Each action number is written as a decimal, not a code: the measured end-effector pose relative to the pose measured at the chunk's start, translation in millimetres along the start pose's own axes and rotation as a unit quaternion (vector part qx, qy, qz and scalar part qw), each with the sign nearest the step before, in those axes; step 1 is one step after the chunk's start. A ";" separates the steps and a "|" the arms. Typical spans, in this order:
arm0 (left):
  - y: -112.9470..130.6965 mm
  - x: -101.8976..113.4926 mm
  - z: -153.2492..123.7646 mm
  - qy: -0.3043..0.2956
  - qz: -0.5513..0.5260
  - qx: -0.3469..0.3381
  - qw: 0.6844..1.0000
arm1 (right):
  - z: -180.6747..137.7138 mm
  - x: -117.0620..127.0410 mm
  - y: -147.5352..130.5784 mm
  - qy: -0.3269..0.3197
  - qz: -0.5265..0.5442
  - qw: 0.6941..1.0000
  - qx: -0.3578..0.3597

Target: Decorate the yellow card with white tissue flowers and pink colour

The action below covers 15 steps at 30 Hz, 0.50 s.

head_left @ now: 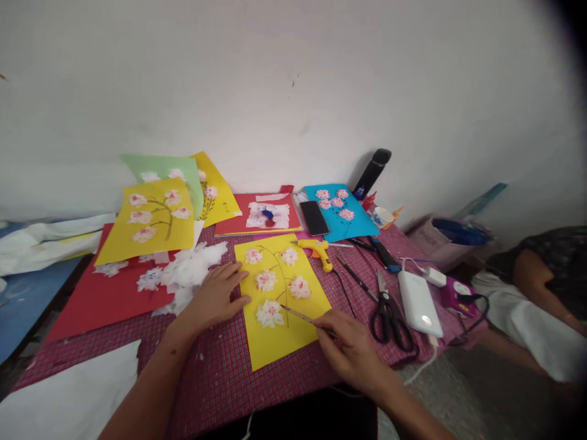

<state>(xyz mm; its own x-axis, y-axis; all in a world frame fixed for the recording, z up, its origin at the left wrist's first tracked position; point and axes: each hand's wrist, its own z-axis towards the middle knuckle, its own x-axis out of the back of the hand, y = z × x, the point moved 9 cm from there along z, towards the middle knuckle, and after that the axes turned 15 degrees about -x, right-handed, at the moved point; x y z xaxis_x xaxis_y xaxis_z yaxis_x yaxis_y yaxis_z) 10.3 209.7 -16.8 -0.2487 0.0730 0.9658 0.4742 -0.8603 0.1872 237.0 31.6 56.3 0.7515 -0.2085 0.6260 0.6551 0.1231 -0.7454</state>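
Note:
A yellow sheet (266, 353) lies before me, bearing several white paper flowers with pink-red centres and a thin brown painted stem. My right hand (348, 348) pinches a slim paintbrush (300, 315), its tip close to the lowest flower (269, 313) and the stem. My left hand (220, 293) rests palm down at the sheet's left edge, fingers spread and holding nothing. Crumpled white tissue paper (190, 269) sits just beyond that hand. Right above the sheet is a yellow glue gun (318, 249).
Black-handled scissors (387, 321), a white power bank (419, 302) and a phone (314, 218) lie to the right. Finished-looking flower sheets include a blue one (342, 229) and a yellow one (151, 214). A small cup (382, 217) stands far right. Another person (536, 293) sits at the right edge.

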 end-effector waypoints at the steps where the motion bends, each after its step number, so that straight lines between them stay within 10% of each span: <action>1: -0.9 -0.7 0.1 -0.002 0.000 0.000 1.000 | -3.8 -2.3 2.7 0.008 0.004 1.000 -0.005; 15: -3.2 -4.3 1.8 -0.017 0.029 -0.017 0.999 | 1.1 -14.8 13.3 0.000 0.003 0.999 -0.034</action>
<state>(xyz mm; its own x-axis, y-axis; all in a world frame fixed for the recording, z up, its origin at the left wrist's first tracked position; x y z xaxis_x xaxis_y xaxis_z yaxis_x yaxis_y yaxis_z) 11.4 213.0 -21.2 -0.1927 0.0397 0.9805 0.4573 -0.8804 0.1255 234.6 37.5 37.4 0.7552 -0.2070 0.6219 0.6439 0.0571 -0.7630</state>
